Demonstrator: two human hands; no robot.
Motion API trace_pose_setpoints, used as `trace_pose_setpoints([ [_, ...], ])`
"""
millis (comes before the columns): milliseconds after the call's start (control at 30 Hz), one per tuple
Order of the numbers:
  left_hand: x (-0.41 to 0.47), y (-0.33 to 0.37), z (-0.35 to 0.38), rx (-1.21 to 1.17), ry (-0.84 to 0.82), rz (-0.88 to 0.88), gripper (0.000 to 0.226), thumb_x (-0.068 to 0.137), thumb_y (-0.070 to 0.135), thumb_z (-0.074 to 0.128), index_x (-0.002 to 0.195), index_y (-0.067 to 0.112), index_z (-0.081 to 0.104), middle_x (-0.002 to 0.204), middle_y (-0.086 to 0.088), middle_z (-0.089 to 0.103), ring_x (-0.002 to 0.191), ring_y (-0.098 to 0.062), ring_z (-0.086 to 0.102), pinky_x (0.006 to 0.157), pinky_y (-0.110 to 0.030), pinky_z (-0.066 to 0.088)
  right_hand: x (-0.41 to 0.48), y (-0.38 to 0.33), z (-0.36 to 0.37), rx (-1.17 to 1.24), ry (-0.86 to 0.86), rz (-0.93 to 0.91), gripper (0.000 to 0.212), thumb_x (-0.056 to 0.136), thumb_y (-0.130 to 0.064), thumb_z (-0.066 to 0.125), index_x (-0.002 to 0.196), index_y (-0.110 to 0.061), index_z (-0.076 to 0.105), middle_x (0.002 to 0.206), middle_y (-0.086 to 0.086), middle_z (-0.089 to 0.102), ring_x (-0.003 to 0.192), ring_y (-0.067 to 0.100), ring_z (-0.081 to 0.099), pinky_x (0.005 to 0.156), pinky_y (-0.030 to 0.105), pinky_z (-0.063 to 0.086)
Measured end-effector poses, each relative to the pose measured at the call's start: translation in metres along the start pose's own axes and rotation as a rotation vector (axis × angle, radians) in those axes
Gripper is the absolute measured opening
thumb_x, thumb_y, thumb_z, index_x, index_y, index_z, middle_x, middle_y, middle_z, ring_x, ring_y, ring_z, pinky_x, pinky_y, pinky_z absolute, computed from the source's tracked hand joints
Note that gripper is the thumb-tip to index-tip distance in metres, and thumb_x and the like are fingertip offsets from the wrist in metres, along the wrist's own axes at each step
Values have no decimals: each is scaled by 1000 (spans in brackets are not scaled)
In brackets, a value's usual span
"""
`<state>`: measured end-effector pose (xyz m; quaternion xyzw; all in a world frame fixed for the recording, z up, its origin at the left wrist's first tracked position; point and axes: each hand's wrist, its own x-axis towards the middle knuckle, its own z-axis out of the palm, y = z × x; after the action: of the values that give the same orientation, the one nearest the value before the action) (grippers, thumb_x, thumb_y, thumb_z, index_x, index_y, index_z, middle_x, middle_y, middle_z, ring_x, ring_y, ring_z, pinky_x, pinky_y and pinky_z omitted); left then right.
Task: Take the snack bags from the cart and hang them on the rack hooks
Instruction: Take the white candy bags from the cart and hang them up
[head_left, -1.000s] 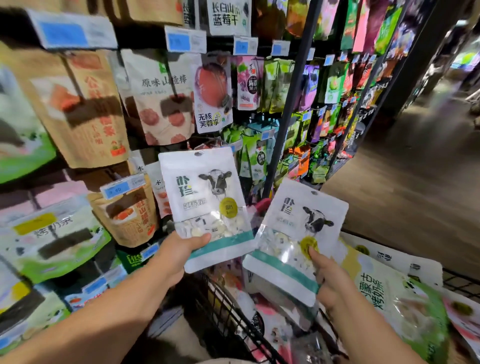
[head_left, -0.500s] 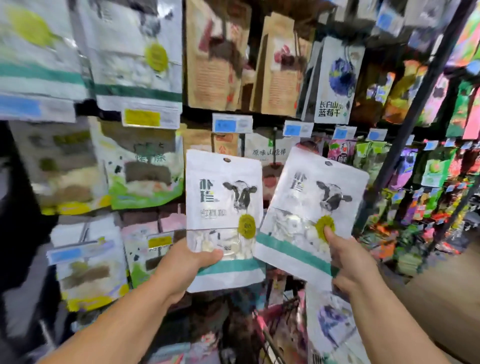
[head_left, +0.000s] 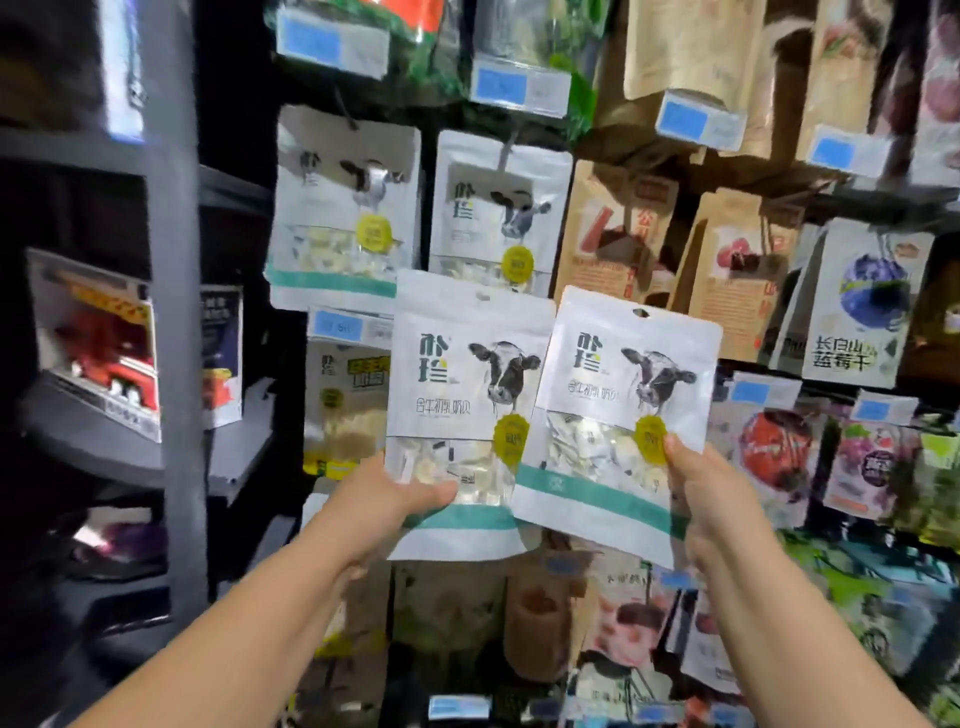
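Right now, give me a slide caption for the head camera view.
Left hand and right hand each raise a white cow-print snack bag toward matching bags hanging on rack hooks.

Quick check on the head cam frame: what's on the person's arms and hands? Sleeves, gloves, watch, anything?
Nothing worn that the frame shows. Both forearms are bare from the bottom edge of the picture up to the wrists, with no sleeve cuff in view. The left hand and the right hand have no gloves, and no watch, bracelet or ring is visible. Fingernails look short and unpainted. The upper arms are out of frame.

Dim shop aisle; a grey upright post (head_left: 174, 312) flanks dark shelving (head_left: 78, 421).
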<state>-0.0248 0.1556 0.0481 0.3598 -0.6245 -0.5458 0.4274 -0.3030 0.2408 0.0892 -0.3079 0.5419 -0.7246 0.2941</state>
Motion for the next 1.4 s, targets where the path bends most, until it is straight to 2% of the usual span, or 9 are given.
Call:
trace_pose_setpoints([
  [133, 7, 24, -26, 6, 74, 38, 77, 41, 46, 86, 111, 20, 67, 104, 2, 74, 96, -19, 70, 96, -45, 51, 10, -26, 37, 7, -51, -41, 11, 100, -16, 51, 98, -11, 60, 49, -11, 65, 44, 2, 62, 38, 13, 43],
  [267, 13, 45, -46, 35, 114, 74, 49, 51, 41, 86, 96, 25, 73, 98, 1, 75, 96, -23, 70, 96, -47, 50, 20, -47, 61, -10, -106, -97, 12, 100, -20, 51, 93, -15, 59, 51, -11, 65, 47, 4, 63, 41, 16, 43],
  [433, 26, 69, -68, -143, 150, 108, 23, 83, 8, 71, 106, 9, 68, 104, -10, 73, 101, -27, 68, 96, -42, 50, 23, -66, 79, -59, -158, -151, 12, 99, -23, 54, 94, -15, 62, 67, -3, 73, 66, 17, 70, 56, 26, 52],
  [567, 43, 90, -92, -227, 156, 148, 24, 86, 6, 66, 109, 8, 66, 104, -13, 73, 92, -24, 69, 85, -36, 53, 28, -75, 97, -79, -182, -175, 16, 96, -24, 58, 101, -12, 66, 82, 7, 76, 76, 27, 73, 78, 44, 56],
  [767, 68, 124, -121, -321, 132, 178, 22, 82, 9, 69, 104, 9, 66, 97, -14, 74, 80, -23, 71, 71, -32, 60, 38, -93, 132, -118, -221, -196, 14, 95, -25, 59, 96, -15, 68, 81, 8, 76, 83, 33, 70, 77, 43, 55],
  [933, 83, 138, -139, -286, 112, 183, 42, 69, 17, 75, 109, 6, 65, 100, -16, 73, 85, -26, 70, 73, -34, 58, 43, -104, 159, -118, -253, -232, 15, 95, -21, 60, 99, -12, 70, 88, 11, 76, 84, 32, 69, 75, 39, 53],
  [1033, 91, 139, -147, -244, 85, 197, 28, 82, 12, 70, 109, 8, 64, 99, -14, 74, 88, -25, 70, 79, -36, 57, 44, -106, 171, -130, -269, -263, 14, 95, -19, 59, 95, -10, 70, 79, 7, 76, 78, 29, 67, 72, 37, 50],
  [1233, 94, 132, -156, -202, 24, 242, 44, 72, 15, 72, 115, 8, 63, 107, -15, 72, 98, -30, 69, 83, -39, 57, 45, -101, 183, -142, -286, -243, 13, 94, -20, 61, 94, -11, 71, 86, 10, 76, 89, 36, 69, 95, 52, 49],
  [1400, 103, 129, -165, -223, 42, 269, 42, 76, 15, 69, 117, 8, 63, 109, -15, 71, 103, -33, 67, 86, -42, 55, 52, -97, 191, -111, -288, -257, 12, 94, -15, 60, 92, -7, 68, 65, -1, 73, 65, 17, 63, 69, 33, 46],
])
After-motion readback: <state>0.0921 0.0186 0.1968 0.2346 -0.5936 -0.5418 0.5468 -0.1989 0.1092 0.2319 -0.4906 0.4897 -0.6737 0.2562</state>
